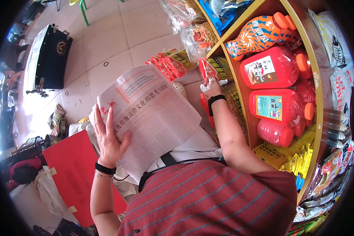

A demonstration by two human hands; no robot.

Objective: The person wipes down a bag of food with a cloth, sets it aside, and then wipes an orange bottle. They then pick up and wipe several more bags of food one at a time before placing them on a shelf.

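Note:
A large folded newspaper with red and black print lies across my front. My left hand rests on its left part, fingers stretched out and the thumb apart. To the right, my right hand is closed on a crumpled white tissue, beside a red and yellow packet next to the shelf. Whether my right fingers also touch that packet cannot be made out. Both wrists wear black bands.
A wooden shelf on the right holds red jars and yellow packets. A red board stands at lower left. Further off are a black case, more red packets and a tiled floor.

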